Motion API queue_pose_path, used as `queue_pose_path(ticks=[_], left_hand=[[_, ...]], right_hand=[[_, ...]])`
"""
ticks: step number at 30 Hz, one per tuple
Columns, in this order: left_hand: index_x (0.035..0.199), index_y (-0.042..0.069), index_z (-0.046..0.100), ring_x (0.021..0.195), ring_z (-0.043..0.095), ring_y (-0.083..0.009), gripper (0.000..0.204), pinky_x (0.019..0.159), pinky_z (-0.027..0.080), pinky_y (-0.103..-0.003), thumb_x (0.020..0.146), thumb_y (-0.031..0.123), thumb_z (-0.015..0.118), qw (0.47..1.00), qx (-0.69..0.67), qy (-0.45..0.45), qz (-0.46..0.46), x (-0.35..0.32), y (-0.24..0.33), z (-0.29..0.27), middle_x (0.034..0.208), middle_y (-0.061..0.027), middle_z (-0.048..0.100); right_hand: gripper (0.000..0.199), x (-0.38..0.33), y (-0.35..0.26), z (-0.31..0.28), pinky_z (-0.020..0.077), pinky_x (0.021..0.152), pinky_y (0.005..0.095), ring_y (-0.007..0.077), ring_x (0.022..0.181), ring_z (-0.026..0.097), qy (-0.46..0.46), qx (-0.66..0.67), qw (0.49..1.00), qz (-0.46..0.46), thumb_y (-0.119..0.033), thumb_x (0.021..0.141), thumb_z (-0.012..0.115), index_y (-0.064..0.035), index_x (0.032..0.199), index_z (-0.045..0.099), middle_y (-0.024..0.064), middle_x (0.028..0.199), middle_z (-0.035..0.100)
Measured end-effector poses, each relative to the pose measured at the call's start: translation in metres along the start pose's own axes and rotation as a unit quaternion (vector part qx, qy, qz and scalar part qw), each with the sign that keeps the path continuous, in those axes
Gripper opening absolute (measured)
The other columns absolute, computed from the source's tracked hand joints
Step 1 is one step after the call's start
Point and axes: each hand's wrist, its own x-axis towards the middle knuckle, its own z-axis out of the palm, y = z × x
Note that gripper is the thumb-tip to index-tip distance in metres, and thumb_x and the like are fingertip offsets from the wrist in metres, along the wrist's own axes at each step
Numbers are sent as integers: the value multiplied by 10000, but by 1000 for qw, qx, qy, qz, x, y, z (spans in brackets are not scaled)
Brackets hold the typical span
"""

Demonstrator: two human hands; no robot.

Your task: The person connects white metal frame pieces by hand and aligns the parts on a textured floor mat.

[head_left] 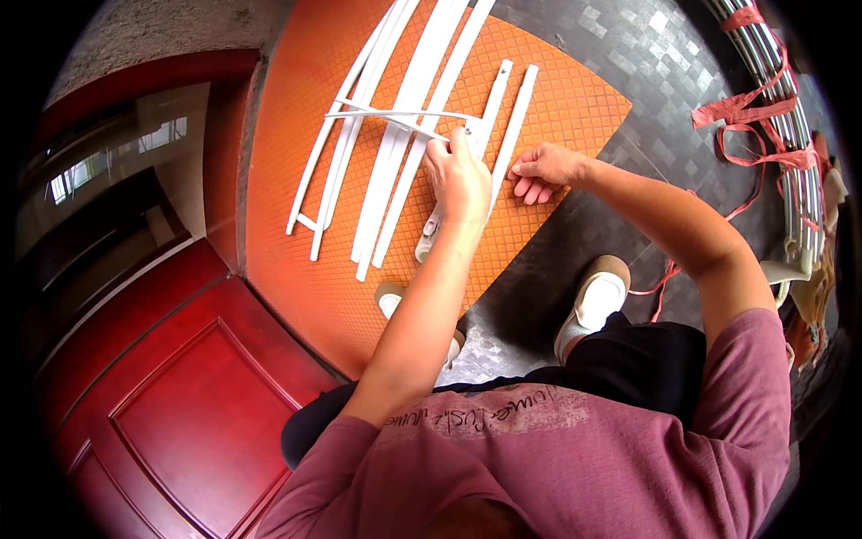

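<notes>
L hand (458, 175) is closed around a thin white strip (395, 115) that lies crosswise over the other strips, gripping it near its right end. R hand (541, 169) rests w/ fingers curled, knuckles down on the orange mat (296, 269), touching the edge of a short white bar (516, 121); it holds nothing. Long white strips (409, 126) lie side by side on the mat, running up-down. Red door panel (189, 395) at lower left. Bundle of metal rods (781, 99) tied w/ red ribbon (750, 112) at right, well apart from both hands.

No packages, labels, signs or screens.
</notes>
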Motion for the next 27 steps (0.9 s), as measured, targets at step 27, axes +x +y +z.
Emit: queue_pose_path(ticks=[27], left_hand=[[1312, -18, 353, 1093, 496, -399, 627, 933, 402, -452, 781, 175, 626, 968, -34, -178, -171, -24, -32, -9, 1159, -267, 507]], right_hand=[[204, -8, -1, -2, 539, 512, 262, 152, 612, 656, 6, -4, 1000, -5, -211, 943, 494, -38, 992, 590, 77, 802, 673]])
